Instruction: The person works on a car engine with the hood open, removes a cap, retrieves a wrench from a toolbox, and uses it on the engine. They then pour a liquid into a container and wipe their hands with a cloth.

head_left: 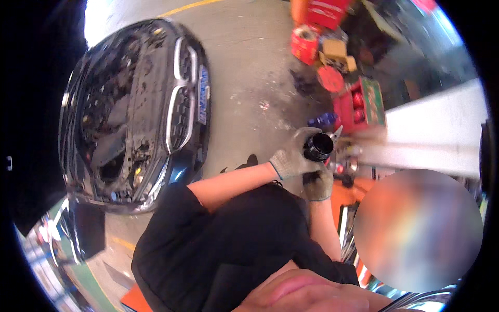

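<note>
Black shirt (228,244) nearest, the gloved left hand (295,156) grasps the black cylinder (318,147) ahead of it, best steadied mouth-up, while what the right hand (321,186) just beside grips I cannot tell.

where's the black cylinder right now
In the head view, right of centre: the black cylinder is in the gloved left hand, just above the right hand in the picture.

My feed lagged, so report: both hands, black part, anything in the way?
Left hand holding black cylindrical part, open end showing. Right hand close by, contact unclear. Red-green box beyond the hands, not between.
</note>
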A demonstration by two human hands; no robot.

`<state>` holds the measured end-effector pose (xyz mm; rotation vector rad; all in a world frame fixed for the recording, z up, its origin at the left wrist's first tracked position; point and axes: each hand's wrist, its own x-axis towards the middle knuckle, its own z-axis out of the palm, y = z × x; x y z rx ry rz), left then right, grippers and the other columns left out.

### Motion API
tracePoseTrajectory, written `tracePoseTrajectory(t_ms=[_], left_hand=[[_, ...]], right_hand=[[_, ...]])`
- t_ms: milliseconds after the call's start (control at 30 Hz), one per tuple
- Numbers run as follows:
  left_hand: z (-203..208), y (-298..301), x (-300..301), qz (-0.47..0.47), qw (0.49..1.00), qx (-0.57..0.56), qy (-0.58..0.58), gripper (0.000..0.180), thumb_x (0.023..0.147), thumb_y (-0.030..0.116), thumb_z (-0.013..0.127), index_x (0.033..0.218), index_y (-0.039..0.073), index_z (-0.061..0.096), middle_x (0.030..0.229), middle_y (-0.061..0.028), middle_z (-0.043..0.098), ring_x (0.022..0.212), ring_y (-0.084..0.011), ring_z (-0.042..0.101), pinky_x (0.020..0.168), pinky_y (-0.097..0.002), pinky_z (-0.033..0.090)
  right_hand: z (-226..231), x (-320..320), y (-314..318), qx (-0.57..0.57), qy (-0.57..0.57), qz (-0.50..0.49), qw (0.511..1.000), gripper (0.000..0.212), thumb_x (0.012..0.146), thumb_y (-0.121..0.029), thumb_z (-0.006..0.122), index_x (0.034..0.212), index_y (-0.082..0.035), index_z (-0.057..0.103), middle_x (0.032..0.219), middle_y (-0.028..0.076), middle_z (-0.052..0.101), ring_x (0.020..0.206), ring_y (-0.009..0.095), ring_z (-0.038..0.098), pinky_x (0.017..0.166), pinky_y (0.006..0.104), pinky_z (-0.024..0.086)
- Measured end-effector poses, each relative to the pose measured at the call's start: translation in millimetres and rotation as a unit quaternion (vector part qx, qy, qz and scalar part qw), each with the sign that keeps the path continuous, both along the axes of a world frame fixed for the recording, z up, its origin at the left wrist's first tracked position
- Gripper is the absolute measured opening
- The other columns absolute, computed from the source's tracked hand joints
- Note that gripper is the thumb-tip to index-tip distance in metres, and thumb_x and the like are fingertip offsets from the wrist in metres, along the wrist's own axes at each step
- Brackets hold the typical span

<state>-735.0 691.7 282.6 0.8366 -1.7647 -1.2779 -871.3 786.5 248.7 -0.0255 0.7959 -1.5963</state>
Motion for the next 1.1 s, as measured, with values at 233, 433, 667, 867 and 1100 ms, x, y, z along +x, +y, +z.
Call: tracePoseTrajectory(t_ms=[233,433,667,867,1100], left_hand=[[8,-148,121,0.158,0.960,0.230,0.007,0.082,0.074,0.022,0.091,0.143,0.004,0.051,0.130,-0.0113,0.065,0.120,-0.0204,0.062,0.107,-0.0364,0.049],[-16,-280,217,0.277,0.907,0.289,0.129,0.073,0.073,0.013,0.089,0.138,0.004,0.057,0.127,-0.0067,0.067,0.116,-0.0166,0.062,0.104,-0.0350,0.050],[-76,-380,322,0.526,0.796,0.255,0.157,0.069,0.071,0.011,0.086,0.135,0.003,0.060,0.120,-0.0057,0.070,0.112,-0.0169,0.064,0.102,-0.0349,0.050],[-105,-404,401,0.704,0.652,0.280,-0.017,0.081,0.066,0.025,0.092,0.135,0.001,0.058,0.126,-0.0171,0.070,0.117,-0.0286,0.067,0.102,-0.0377,0.052],[-231,-436,498,0.809,0.506,0.277,0.114,0.094,0.073,0.027,0.091,0.149,0.003,0.042,0.133,-0.0158,0.066,0.120,-0.0288,0.065,0.101,-0.0403,0.053]], right_hand=[[13,105,-217,-0.079,0.168,0.231,0.955,0.044,0.092,0.000,0.062,0.136,-0.002,0.057,0.128,0.010,0.066,0.118,0.025,0.065,0.102,0.0393,0.054],[-21,193,-396,-0.129,0.318,0.351,0.872,0.029,0.090,-0.005,0.070,0.119,-0.005,0.067,0.108,0.004,0.070,0.097,0.018,0.069,0.080,0.0325,0.056],[-16,282,-607,-0.130,0.431,0.583,0.676,0.042,0.087,0.001,0.063,0.129,-0.002,0.066,0.113,0.011,0.071,0.105,0.020,0.066,0.091,0.0340,0.054],[9,414,-770,-0.358,0.561,0.630,0.401,0.052,0.085,0.002,0.055,0.135,-0.008,0.063,0.131,0.016,0.060,0.123,0.029,0.060,0.105,0.0372,0.048],[-10,618,-902,-0.584,0.621,0.485,0.195,0.051,0.079,0.004,0.060,0.128,-0.008,0.067,0.131,0.019,0.060,0.122,0.041,0.058,0.104,0.0441,0.048]])
